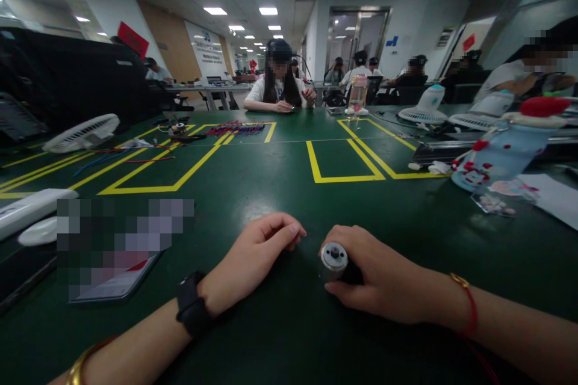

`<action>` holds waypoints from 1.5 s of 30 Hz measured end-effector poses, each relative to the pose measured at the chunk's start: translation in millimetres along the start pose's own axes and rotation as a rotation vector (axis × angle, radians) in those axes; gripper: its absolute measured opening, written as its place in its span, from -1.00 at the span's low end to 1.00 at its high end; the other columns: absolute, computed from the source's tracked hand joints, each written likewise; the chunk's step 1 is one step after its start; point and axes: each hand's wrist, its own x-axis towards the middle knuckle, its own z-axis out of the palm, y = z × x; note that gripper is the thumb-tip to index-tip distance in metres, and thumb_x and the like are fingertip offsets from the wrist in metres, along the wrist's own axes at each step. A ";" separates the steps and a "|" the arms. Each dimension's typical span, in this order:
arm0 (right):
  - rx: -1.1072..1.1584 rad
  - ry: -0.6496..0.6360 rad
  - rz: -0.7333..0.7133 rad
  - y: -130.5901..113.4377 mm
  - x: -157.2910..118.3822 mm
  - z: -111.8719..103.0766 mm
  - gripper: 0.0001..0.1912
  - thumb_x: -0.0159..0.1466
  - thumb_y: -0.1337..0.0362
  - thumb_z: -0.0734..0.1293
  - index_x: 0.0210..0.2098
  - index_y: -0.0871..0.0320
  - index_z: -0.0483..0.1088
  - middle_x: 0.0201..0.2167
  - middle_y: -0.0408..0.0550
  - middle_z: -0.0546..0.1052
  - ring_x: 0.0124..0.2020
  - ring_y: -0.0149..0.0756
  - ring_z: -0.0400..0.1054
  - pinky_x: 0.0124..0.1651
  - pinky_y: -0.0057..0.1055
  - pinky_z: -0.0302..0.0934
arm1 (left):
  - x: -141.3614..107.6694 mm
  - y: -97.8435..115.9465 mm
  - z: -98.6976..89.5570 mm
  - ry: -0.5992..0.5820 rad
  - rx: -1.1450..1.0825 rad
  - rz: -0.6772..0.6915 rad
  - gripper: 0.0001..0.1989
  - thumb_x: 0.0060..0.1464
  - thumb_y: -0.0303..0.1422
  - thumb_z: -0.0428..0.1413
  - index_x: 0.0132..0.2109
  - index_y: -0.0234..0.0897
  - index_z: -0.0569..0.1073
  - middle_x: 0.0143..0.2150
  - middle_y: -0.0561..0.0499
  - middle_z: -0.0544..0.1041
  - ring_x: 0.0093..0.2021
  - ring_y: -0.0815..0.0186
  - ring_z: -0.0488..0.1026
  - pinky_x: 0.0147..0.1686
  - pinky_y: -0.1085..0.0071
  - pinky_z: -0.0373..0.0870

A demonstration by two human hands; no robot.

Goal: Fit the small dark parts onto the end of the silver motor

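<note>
I had the right hand [370, 274] wrapped round one small DC motor [333, 263], thumb on the near side, fingers on the far side. Left hand [264, 243] was slack, fingers half-curled, nothing visible in it. Motor sat just beyond the left fingertips, roughly upright, end face up, over the near part of the green table [244, 186]. Couldn't tell if its base touched down.

Handling, my guess: dense for its size, rigid, smooth metal can, a bit slippery, tough overall. Best hold was round the can's sides; I'd have spared the end face with its central boss and two dark holes.

Count: one motor, two hands, one black watch [193, 305], one red cord bracelet [469, 307], two bottles (pink [359, 95], blue [499, 150]). Red and blue wires [237, 128]: too tangled to count.
</note>
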 end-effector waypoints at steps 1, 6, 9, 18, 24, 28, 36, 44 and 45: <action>0.000 0.002 -0.002 0.6 0.2 0.4 -0.71 0.14 0.31 0.40 -0.15 0.12 0.31 -0.19 -0.07 0.42 -0.23 -0.24 0.25 -0.14 -0.28 0.12 | -0.5 0.7 0.9 -0.010 0.024 0.004 -0.80 0.24 -0.28 0.04 -0.23 -0.27 0.52 -0.36 0.06 0.51 -0.32 0.31 0.42 -0.29 0.43 0.33; -0.016 0.010 -0.004 1.3 1.0 2.0 -0.71 0.14 0.30 0.40 -0.17 0.12 0.30 -0.20 -0.07 0.43 -0.24 -0.24 0.26 -0.16 -0.28 0.12 | -4.1 7.1 6.0 -0.065 0.112 0.080 -0.80 0.27 -0.32 0.02 -0.12 -0.24 0.52 -0.20 0.01 0.56 -0.18 0.26 0.47 -0.15 0.35 0.37; -0.037 0.022 -0.003 0.4 0.9 3.0 -0.71 0.13 0.29 0.40 -0.17 0.14 0.30 -0.21 -0.06 0.44 -0.25 -0.22 0.27 -0.17 -0.26 0.13 | -9.0 15.0 10.3 -0.112 0.152 0.204 -0.76 0.31 -0.34 0.00 0.03 -0.15 0.48 -0.03 0.00 0.52 -0.03 0.24 0.43 0.00 0.31 0.32; -0.068 0.035 -0.052 2.5 1.2 7.3 -0.69 0.17 0.26 0.37 -0.10 0.15 0.31 -0.18 0.01 0.45 -0.20 -0.17 0.28 -0.10 -0.20 0.13 | -13.6 27.6 22.8 -0.121 0.193 0.330 -0.76 0.30 -0.45 0.03 -0.01 -0.10 0.53 -0.07 0.04 0.48 -0.05 0.30 0.41 -0.01 0.37 0.33; -0.091 0.014 -0.027 2.4 2.1 7.1 -0.67 0.18 0.23 0.37 -0.09 0.16 0.29 -0.19 0.00 0.42 -0.22 -0.18 0.26 -0.14 -0.21 0.12 | -13.1 27.6 21.0 -0.081 0.189 0.252 -0.88 0.25 -0.42 0.09 -0.12 -0.19 0.52 -0.15 0.06 0.52 -0.14 0.32 0.44 -0.10 0.39 0.35; -0.109 0.010 -0.028 2.1 4.0 6.8 -0.75 0.18 0.23 0.36 -0.19 0.16 0.28 -0.24 -0.04 0.40 -0.27 -0.22 0.23 -0.20 -0.26 0.10 | -13.1 26.6 21.2 -0.080 0.187 0.272 -0.90 0.25 -0.41 0.10 -0.19 -0.25 0.52 -0.20 0.04 0.51 -0.16 0.31 0.44 -0.13 0.38 0.36; -0.109 0.014 -0.040 1.2 2.5 6.6 -0.75 0.18 0.25 0.36 -0.19 0.16 0.28 -0.24 -0.05 0.39 -0.27 -0.23 0.22 -0.21 -0.28 0.09 | -8.3 25.5 20.9 -0.076 0.173 0.286 -0.90 0.24 -0.42 0.11 -0.23 -0.26 0.53 -0.21 0.05 0.51 -0.17 0.32 0.45 -0.13 0.40 0.34; -0.110 0.003 -0.019 0.7 2.9 5.9 -0.75 0.17 0.25 0.37 -0.20 0.16 0.28 -0.24 -0.05 0.39 -0.28 -0.24 0.22 -0.22 -0.28 0.08 | -8.6 21.6 18.3 -0.044 0.132 0.305 -0.89 0.22 -0.44 0.13 -0.25 -0.24 0.56 -0.21 0.06 0.49 -0.18 0.35 0.44 -0.13 0.42 0.33; -0.111 -0.001 -0.018 0.9 3.0 5.8 -0.74 0.18 0.24 0.37 -0.19 0.16 0.28 -0.24 -0.05 0.39 -0.28 -0.23 0.22 -0.22 -0.28 0.08 | -8.9 21.4 17.9 -0.044 0.130 0.302 -0.90 0.22 -0.44 0.13 -0.25 -0.23 0.56 -0.21 0.06 0.48 -0.18 0.35 0.44 -0.13 0.41 0.33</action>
